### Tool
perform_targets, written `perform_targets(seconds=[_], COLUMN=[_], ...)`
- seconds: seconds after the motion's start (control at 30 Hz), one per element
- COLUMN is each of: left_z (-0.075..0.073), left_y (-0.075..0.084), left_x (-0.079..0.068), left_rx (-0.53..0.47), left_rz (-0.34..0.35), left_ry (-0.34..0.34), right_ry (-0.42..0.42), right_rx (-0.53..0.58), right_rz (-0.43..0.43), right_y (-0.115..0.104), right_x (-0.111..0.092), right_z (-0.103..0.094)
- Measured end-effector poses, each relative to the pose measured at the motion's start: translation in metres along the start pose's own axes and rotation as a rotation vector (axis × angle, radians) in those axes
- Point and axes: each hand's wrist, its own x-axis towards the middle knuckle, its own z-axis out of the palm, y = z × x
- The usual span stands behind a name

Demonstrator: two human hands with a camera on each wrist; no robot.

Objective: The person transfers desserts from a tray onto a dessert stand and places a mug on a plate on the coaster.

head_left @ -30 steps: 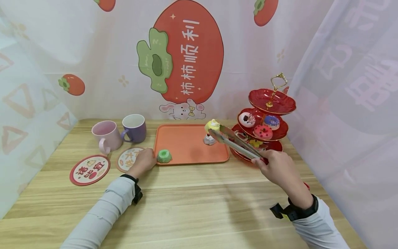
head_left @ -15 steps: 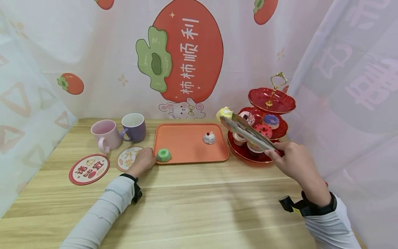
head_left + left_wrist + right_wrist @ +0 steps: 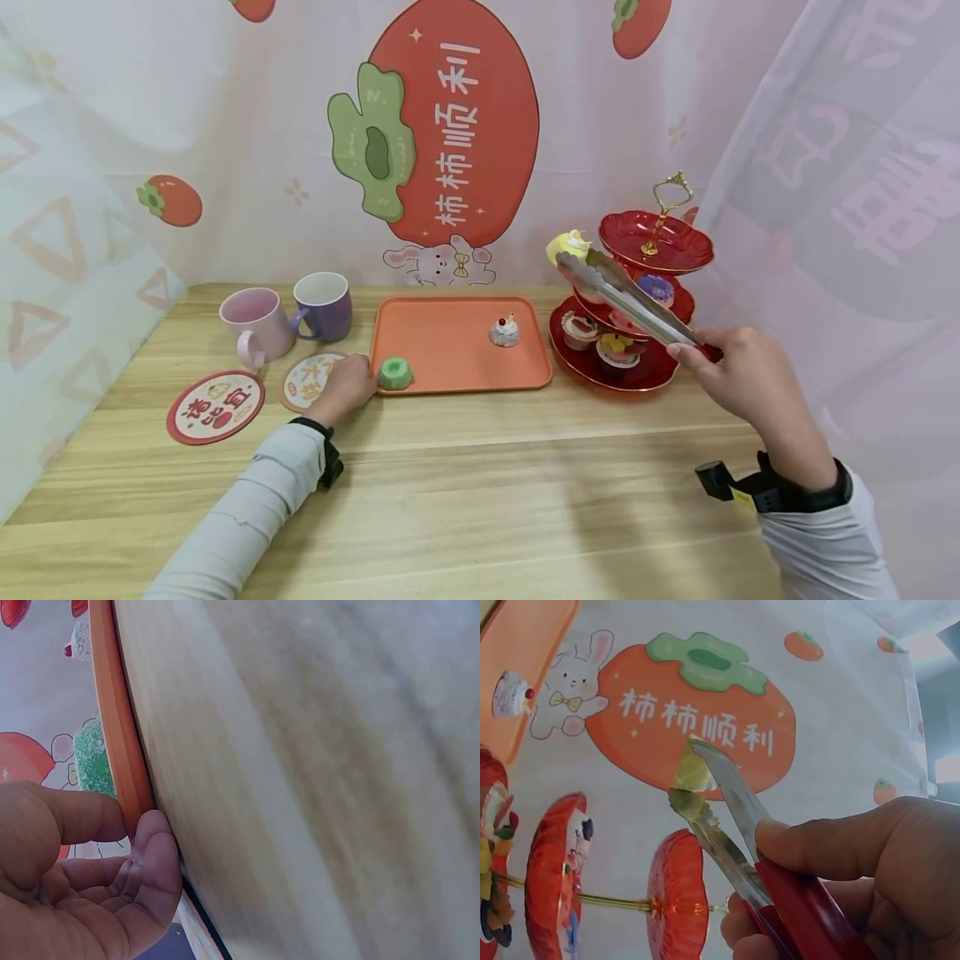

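My right hand [image 3: 750, 375] grips metal tongs [image 3: 626, 300] by their red handles. Between the tong tips is a small yellow cake [image 3: 570, 246] with a white topping, held in the air just left of the stand's upper tiers. The three-tier red stand [image 3: 656, 242] has cakes on its middle and bottom plates; its top plate bears nothing. My left hand [image 3: 343, 390] pinches the near left corner of the orange tray [image 3: 450, 367], thumb above and fingers at the rim in the left wrist view. On the tray are a green cake [image 3: 395, 374] and a white cake with a cherry [image 3: 505, 332].
A pink mug [image 3: 258, 321] and a purple mug [image 3: 324, 304] stand back left. Two round coasters lie in front of them, a red-rimmed coaster [image 3: 216, 408] and a smaller coaster [image 3: 307, 379] beside my left hand. A printed curtain [image 3: 255, 108] hangs behind the table.
My right hand has carried the tongs and yellow cake rightward and up, from above the tray to beside the stand's upper tiers. The left hand stays at the tray corner.
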Motion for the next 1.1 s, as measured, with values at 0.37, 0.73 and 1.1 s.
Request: perform_targets(seconds=[0.37, 0.73, 1.1], left_z=[0.0, 0.001, 0.0], left_y=[0.0, -0.001, -0.001], left_x=[0.0, 0.001, 0.001], left_rx=[-0.002, -0.007, -0.021], left_rz=[-0.005, -0.006, -0.027], left_ry=[-0.017, -0.014, -0.029], right_ry=[0.078, 0.033, -0.052], right_rx=[-0.083, -0.142, -0.179], right_rz=[-0.001, 0.104, 0.181], right_y=[0.008, 0.016, 0.019], right_x=[0.008, 0.017, 0.026], right_z=[-0.02, -0.035, -0.042])
